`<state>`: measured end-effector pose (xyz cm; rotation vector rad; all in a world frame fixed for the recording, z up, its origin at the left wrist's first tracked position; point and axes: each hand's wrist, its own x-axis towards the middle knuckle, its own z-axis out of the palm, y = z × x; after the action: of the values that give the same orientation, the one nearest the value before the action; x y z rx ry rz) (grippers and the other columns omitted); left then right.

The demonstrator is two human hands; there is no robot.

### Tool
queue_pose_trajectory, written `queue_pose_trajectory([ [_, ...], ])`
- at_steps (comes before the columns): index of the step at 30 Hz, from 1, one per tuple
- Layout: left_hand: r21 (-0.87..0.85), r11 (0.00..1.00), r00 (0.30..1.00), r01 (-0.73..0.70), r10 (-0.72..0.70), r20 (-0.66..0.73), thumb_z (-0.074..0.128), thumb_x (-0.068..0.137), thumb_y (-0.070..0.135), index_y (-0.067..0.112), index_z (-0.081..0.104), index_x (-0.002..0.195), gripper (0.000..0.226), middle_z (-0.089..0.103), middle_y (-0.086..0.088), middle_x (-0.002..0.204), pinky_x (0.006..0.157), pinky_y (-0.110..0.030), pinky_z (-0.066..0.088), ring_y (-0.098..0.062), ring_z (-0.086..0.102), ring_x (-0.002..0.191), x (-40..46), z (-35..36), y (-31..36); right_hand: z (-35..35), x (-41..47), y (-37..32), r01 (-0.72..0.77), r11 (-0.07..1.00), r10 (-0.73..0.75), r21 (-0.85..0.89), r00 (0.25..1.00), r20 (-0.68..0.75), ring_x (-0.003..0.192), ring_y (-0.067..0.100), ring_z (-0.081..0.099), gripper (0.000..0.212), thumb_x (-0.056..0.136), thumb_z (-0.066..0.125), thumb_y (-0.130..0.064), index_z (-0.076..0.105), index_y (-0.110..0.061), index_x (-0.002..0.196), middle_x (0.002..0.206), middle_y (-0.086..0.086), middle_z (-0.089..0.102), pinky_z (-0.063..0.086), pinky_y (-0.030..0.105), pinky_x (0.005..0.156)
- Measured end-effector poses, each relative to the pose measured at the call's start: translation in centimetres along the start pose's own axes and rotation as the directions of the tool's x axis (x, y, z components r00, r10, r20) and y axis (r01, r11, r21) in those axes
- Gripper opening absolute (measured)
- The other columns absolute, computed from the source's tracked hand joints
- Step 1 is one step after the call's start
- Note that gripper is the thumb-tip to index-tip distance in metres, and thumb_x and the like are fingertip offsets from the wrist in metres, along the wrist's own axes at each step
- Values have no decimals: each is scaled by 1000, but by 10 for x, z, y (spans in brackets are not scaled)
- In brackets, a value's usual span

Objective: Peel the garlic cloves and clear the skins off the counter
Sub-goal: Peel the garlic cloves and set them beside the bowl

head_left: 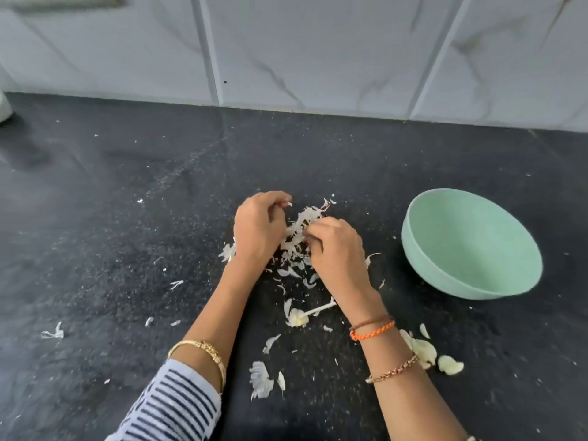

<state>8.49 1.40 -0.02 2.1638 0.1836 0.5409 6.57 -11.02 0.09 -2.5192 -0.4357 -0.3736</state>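
Two hands meet over the middle of a black counter (95,218), and we take things from the biggest down. Behind it runs a wall (318,49) of pale marbled tiles. To the right of the hands sits a green bowl (471,246), well apart from them; we cannot see its floor past the near wall.

Our left hand (259,229) has its fingers curled inward, the fingertips hidden from us, and a scrap of skin shows at its top knuckle. Our right hand (339,249) also curls, its fingertips buried in the pile of skins (299,230). That pile lies on the counter directly between the two hands, touching both, and we read both as gripping it, though the exact pinch is hidden.

More skins trail toward us between the forearms. A stem (305,315) with its root base lies just left of the right wrist. Several peeled cloves (426,350) rest on the counter close beside the right forearm, near the bracelets. Loose flakes (52,332) lie scattered far to the left, apart from everything else.
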Motion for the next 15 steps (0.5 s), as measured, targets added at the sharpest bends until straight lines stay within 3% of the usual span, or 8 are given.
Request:
queue_pose_trajectory([
  [5, -56, 997, 998, 60, -61, -19, 48, 82, -8, 8, 72, 96, 32, 70, -1, 93, 79, -24, 46, -14, 60, 81, 3, -1, -2, 1, -1, 4, 16, 1000, -11, 20, 980, -200, 71, 28, 63, 26, 74, 63, 13, 72, -5, 91, 83, 8, 71, 49, 29, 60],
  [8, -97, 990, 994, 102, -105, -26, 47, 83, -9, 8, 71, 96, 33, 67, 3, 91, 80, -17, 44, -10, 59, 84, 6, -2, -4, 1, -2, -1, 69, 998, -68, -5, 962, -266, 83, 26, 58, 24, 79, 57, 0, 71, -11, 95, 94, 6, 67, 39, 19, 73],
  [11, -122, 986, 993, 116, -119, -21, 48, 84, -8, 9, 71, 96, 31, 66, 5, 89, 72, -13, 41, -8, 57, 74, 7, -3, -6, 5, -3, -6, 190, 982, -189, -20, 955, -229, 84, 24, 51, 18, 80, 55, -19, 72, -14, 84, 88, 3, 62, 34, 18, 75],
  [13, -128, 985, 993, 117, -120, -16, 50, 85, -6, 10, 71, 97, 29, 69, 2, 91, 64, -13, 39, -11, 54, 63, 7, -3, -6, 8, -4, -7, 210, 972, -227, -111, 956, -188, 79, 22, 49, 8, 74, 70, -20, 73, -15, 79, 79, -1, 61, 40, 22, 70],
  [15, -140, 983, 992, 121, -124, -16, 51, 85, -5, 11, 71, 96, 28, 70, 0, 93, 63, -15, 39, -5, 50, 59, 7, -2, -7, 11, -7, -5, 189, 969, -213, -158, 965, -155, 73, 24, 51, 17, 63, 83, -16, 74, -15, 77, 74, 0, 60, 47, 29, 63],
])
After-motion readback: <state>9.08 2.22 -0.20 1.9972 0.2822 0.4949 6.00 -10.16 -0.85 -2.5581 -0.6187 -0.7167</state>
